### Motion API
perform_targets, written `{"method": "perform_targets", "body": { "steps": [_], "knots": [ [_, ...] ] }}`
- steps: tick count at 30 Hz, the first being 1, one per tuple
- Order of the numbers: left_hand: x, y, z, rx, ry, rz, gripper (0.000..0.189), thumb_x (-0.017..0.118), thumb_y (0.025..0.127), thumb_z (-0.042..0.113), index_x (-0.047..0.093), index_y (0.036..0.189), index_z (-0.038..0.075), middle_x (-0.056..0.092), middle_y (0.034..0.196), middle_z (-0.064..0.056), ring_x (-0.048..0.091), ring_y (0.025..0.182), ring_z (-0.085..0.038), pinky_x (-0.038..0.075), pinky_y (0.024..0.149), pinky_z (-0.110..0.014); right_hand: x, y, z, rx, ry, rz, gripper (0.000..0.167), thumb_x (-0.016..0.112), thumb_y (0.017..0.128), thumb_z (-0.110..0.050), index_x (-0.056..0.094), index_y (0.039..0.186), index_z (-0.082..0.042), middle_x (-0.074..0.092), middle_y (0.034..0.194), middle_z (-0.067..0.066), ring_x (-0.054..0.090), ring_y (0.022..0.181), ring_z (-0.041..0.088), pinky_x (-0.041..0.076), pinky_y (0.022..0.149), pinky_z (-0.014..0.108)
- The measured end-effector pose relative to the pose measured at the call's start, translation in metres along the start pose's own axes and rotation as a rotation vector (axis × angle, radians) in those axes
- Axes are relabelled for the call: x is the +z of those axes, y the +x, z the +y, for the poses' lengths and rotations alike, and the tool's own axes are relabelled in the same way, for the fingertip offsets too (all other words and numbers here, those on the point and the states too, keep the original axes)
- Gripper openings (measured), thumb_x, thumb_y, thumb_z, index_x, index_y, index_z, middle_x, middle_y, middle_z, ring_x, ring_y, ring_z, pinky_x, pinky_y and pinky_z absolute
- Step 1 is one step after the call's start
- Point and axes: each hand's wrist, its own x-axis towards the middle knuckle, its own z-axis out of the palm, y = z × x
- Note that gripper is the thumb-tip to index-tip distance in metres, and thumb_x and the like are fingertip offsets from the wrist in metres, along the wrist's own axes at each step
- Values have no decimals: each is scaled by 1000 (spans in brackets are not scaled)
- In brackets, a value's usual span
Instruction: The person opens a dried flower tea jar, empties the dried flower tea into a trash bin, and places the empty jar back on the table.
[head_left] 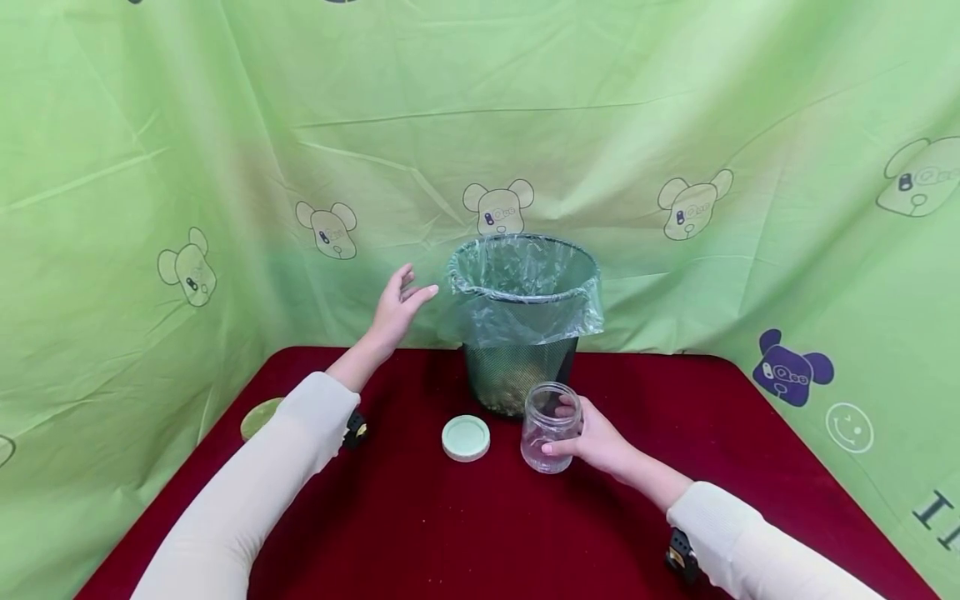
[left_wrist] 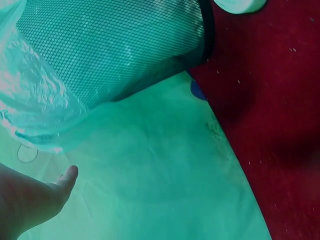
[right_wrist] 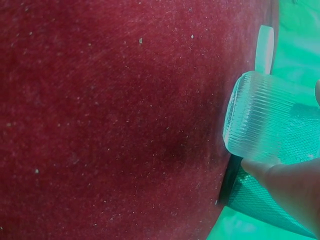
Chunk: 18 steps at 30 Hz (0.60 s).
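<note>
On the counter (head_left: pixel 465 533), the bin (head_left: pixel 491 367) could tip if the left hand (head_left: pixel 395 310), fingers spread beside it, knocks it; the smooth jar (head_left: pixel 536 429) in front, perhaps lifted, could slip from the right hand (head_left: pixel 596 437) curled round it, striking the lid (head_left: pixel 466 437).

The green cloth (head_left: pixel 420 50) carries a short word beginning with a capital Q, printed on bear heads. It stands out best on the purple bear head (head_left: pixel 792 371) at the right; whether it reads "Qee" or "Qoo" cannot be told. Fainter copies mark the outlined bear head (head_left: pixel 501 212) behind the bin (head_left: pixel 517 379) and others beside it. Below the purple one is a winking smiley (head_left: pixel 850 427). Dark upright letter strokes (head_left: pixel 933 509) near the right edge are cut off.
</note>
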Motion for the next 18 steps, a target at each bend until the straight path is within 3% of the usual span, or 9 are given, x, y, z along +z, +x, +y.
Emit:
{"method": "perform_targets", "body": {
  "steps": [10, 18],
  "knots": [
    [-29, -16, -3, -3, 91, -13, 78, 63, 92, 33, 22, 154, 8, 26, 156, -14, 28, 140, -33, 28, 111, -47, 0, 0, 0, -3, 5, 2, 88, 84, 69, 0, 31, 137, 15, 41, 137, 33, 47, 123, 45, 38, 102, 51],
    [-58, -29, -15, -5, 258, -45, 77, 63, 94, 35, 23, 154, 10, 24, 157, -12, 25, 141, -34, 29, 109, -53, 0, -1, 0, 0, 17, -5, 89, 84, 69, 0, 29, 138, 14, 43, 135, 34, 46, 124, 46, 38, 102, 52]
  ]
}}
